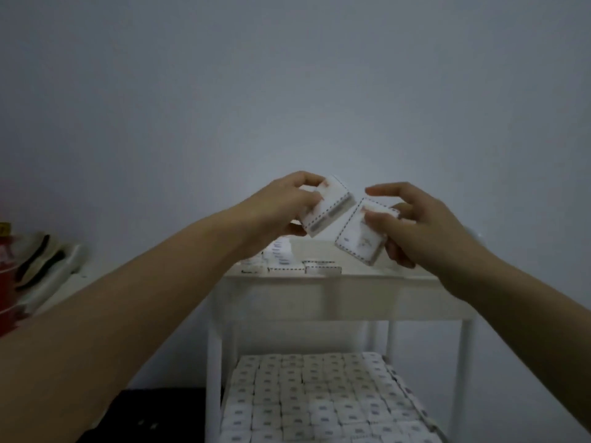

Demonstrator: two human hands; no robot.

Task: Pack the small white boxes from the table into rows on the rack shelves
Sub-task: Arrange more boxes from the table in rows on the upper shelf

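Observation:
My left hand [281, 206] grips a small white box [329, 207] with a dashed border, held tilted above the rack's top shelf [339, 295]. My right hand [415, 228] pinches a second small white box [358, 238] just to the right, also tilted; the two boxes nearly touch. Several white boxes [287, 260] lie on the left part of the top shelf below my hands. The lower shelf [319, 398] is packed with rows of white boxes.
The white rack [212, 362] stands against a plain wall. A white table [64, 276] at the left holds a red container [8, 276] and light items with dark stripes. A dark object [153, 414] sits on the floor left of the rack.

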